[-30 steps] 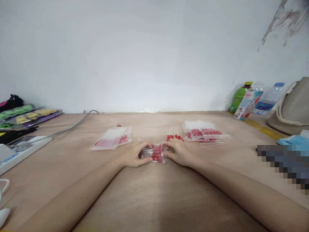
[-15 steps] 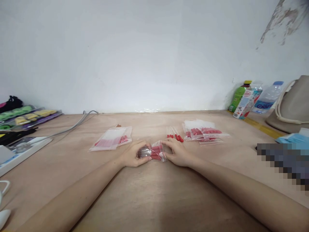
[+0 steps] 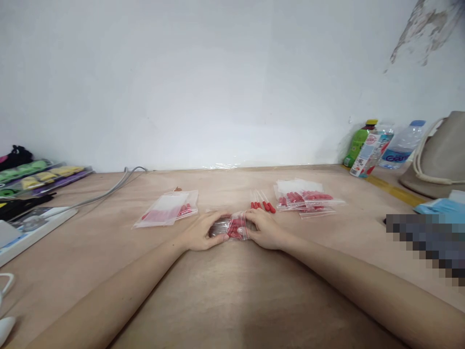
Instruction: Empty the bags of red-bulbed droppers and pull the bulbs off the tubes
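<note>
The clear bag (image 3: 229,227), with red-ended sticks (image 3: 237,224) inside, lies on the surface (image 3: 232,286) in the middle, between the two hands. The red ends are toward the right hand, and the transparent shafts are toward the left hand.

What has just changed is small: the right thumb has moved farther inward over the red part, and the bag's right end looks shorter and more gathered than one second ago. The left hand has stayed almost in the same place. I judge that this end of the bag is now under better control.

The fingers of the left hand (image 3: 204,232) are curved and moderately open, with the thumb at the near edge of the bag and the other fingers at the far edge, so they hold it. The fingers of the right hand (image 3: 264,230) are narrower, holding the right end; how firmly they press, I cannot tell.

Just beyond the right hand lie loose red-tipped sticks (image 3: 268,206). Farther right is a pile of filled bags (image 3: 308,195); beyond the left hand, other small bags (image 3: 166,208) overlap one another.
</note>
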